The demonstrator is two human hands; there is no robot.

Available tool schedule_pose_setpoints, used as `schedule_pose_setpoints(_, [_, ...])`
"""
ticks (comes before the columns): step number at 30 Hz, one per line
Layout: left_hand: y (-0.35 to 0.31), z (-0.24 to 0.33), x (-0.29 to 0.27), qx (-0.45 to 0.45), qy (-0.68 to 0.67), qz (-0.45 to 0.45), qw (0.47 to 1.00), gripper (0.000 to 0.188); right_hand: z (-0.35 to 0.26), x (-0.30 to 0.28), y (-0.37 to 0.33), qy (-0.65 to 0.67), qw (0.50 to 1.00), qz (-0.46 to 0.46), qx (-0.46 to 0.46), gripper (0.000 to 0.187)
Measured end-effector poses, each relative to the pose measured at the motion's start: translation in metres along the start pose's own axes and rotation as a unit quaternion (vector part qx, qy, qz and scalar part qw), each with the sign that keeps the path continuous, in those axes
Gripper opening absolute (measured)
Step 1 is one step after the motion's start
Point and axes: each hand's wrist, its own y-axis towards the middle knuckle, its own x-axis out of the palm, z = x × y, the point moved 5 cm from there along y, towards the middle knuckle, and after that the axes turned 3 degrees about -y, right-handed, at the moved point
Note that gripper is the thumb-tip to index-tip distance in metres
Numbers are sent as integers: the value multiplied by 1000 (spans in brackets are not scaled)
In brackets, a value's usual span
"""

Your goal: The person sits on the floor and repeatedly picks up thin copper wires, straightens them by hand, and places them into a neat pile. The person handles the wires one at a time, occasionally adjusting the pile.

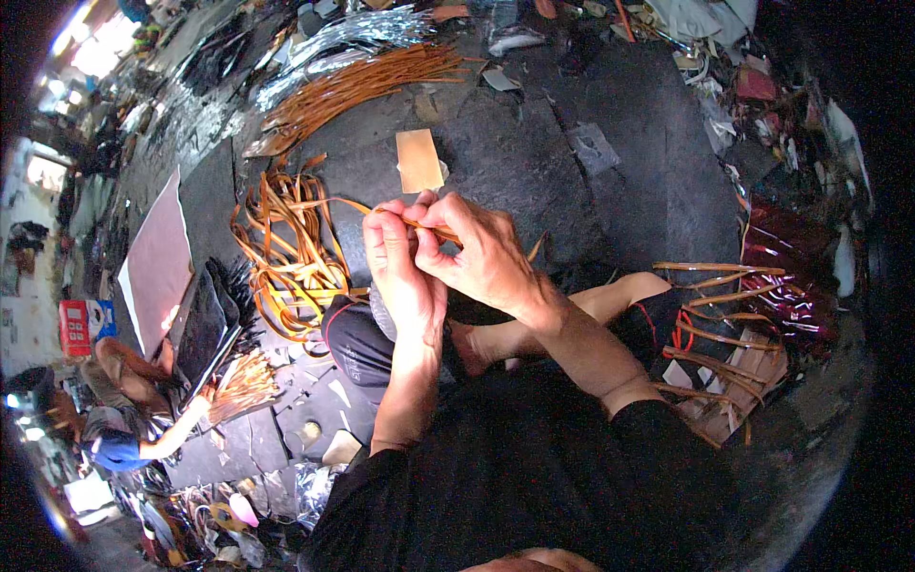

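A narrow tan strip (345,202), which looks like leather, runs from a loose tangle of such strips (286,257) on my left up into both hands. My left hand (404,272) pinches it between thumb and fingers. Close beside it, my right hand (484,250) is also closed on the strip, with the thumb and fingertips together. A short stretch of strip shows between the two hands. What the fingertips do to it is too small to make out. Just beyond my hands, a tan rectangular piece (417,160) lies on the dark floor.
Bundles of brown strips (362,86) and silvery strips (357,43) lie at the far side. Several strips (724,296) lie on my right by a shiny dark red sheet (786,267). At left, a co-worker (119,443) sits near a pale board (160,267) and another strip bundle (243,386).
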Motion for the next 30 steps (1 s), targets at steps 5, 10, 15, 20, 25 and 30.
schedule_pose_setpoints(5, [0, 10, 8, 12, -8, 17, 1000, 18, -2, -5, -6, -53, 998, -6, -30, 20])
schedule_pose_setpoints(10, [14, 27, -1, 29, -6, 44, 999, 17, 1, -14, -19, -71, 997, -25, -12, 21])
schedule_pose_setpoints(15, [32, 54, -18, 76, -35, 51, 995, 23, 4, -27, -30, -69, 997, -28, -3, 21])
schedule_pose_setpoints(20, [50, 64, -42, 64, -120, 24, 990, 19, 6, -29, -43, -65, 997, -44, -8, 23])
schedule_pose_setpoints(25, [59, 75, -53, 56, -161, 45, 984, 19, 5, -35, -50, -73, 994, -84, -6, 21])
schedule_pose_setpoints(30, [75, 96, -81, 52, -158, 27, 986, 18, 4, -45, -59, -98, 990, -96, -18, 21])
